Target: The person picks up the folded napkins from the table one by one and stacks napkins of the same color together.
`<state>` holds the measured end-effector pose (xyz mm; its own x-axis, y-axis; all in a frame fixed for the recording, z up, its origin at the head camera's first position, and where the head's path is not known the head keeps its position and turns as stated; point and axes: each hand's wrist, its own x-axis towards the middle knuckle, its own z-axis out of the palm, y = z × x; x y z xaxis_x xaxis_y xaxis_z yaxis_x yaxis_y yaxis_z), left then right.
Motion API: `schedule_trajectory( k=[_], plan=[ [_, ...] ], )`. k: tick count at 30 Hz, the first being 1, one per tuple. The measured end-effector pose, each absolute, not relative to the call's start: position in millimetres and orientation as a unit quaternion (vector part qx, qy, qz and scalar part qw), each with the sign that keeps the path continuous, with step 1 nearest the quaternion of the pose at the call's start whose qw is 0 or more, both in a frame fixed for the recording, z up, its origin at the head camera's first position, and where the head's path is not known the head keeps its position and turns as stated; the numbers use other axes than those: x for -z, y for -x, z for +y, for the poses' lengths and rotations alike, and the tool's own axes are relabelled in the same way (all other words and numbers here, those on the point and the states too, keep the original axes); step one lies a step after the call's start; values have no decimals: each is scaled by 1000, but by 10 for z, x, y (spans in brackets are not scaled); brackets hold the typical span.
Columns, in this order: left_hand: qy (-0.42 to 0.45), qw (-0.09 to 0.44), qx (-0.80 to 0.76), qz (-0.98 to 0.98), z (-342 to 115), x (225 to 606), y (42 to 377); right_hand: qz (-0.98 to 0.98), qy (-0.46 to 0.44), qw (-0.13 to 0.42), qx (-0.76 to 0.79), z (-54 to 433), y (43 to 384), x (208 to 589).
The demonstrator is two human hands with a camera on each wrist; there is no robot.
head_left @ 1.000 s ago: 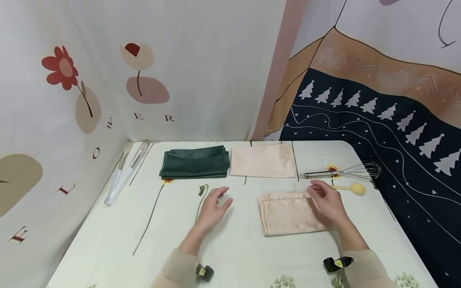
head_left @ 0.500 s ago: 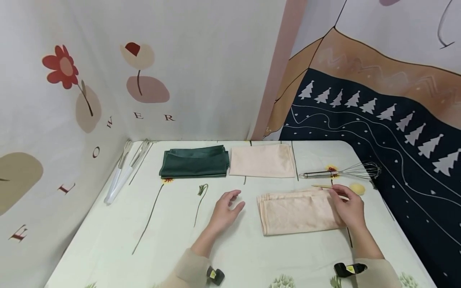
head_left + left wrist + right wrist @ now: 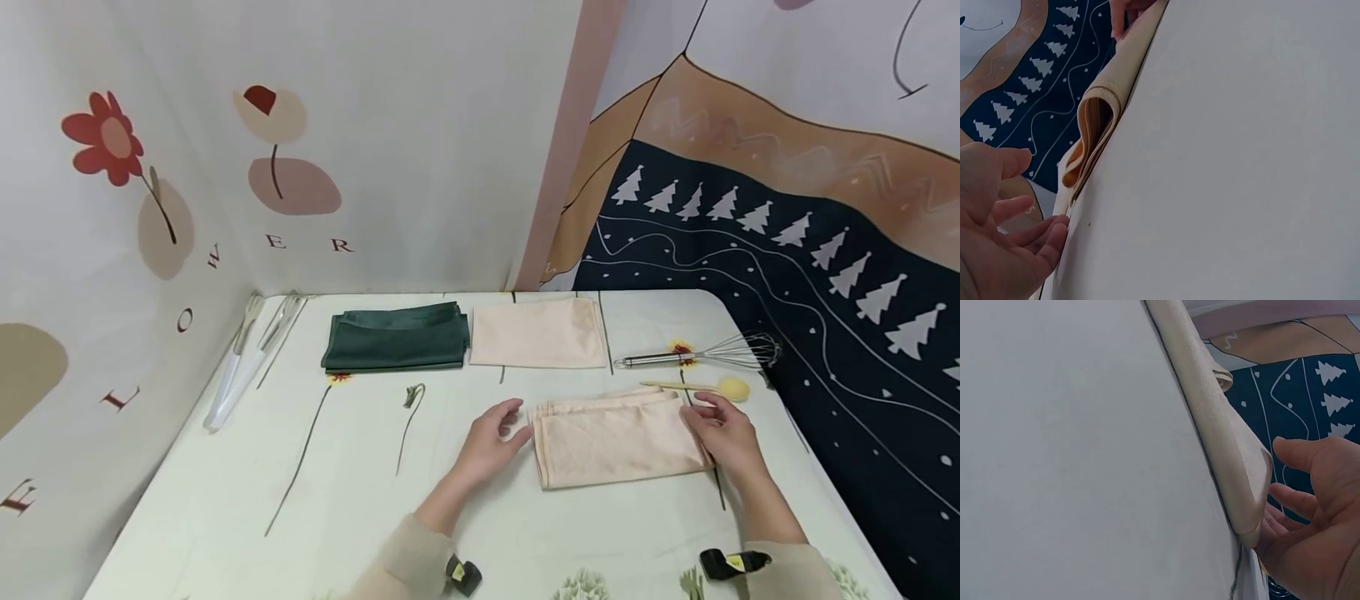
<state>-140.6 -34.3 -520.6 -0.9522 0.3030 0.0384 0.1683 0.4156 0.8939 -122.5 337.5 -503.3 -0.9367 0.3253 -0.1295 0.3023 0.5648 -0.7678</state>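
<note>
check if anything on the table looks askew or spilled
Only slightly: the near peach cloth lies a little tilted, its folded layers uneven along the far edge, unlike the neater pale cloth beyond it. No spill shows.

I see the left hand [image 3: 487, 443] just beside the left end of a folded peach cloth [image 3: 618, 442], and the right hand [image 3: 726, 429] at its right end. Behind that cloth I have a yellow spoon [image 3: 733, 389], then a whisk [image 3: 678, 359]; farther left, a second peach cloth [image 3: 538, 333] lies beside a dark green one [image 3: 396, 340].
</note>
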Motion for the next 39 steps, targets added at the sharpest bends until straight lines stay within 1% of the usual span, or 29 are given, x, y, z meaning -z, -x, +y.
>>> schedule_trajectory(
  k=[5,9,13,17,20,26,30,35,39],
  plan=[
    [-154,81,-529,830,-265,5216,1409,-872,202,-39,-444,3412,1245,5015],
    [-160,88,-524,832,-216,5222,1421,-864,186,-99,-458,3434,1257,5026],
    [-149,109,-527,829,-189,5219,1420,-854,168,-125,-477,3437,1268,5025],
    [-126,143,-538,821,-170,5251,1364,-837,169,-134,-503,3426,1264,5054],
    [-99,156,-560,808,-145,5271,1331,-836,167,-135,-504,3425,1253,5068],
    [-65,148,-620,768,-65,5250,1328,-849,165,-120,-487,3430,1256,5064],
    [-54,150,-643,749,-35,5254,1336,-853,164,-122,-480,3417,1244,5079],
    [-74,154,-611,773,-29,5244,1328,-849,161,-126,-488,3410,1213,5103],
    [-89,141,-577,800,-23,5219,1291,-840,148,-126,-507,3415,1153,5118]
  ],
)
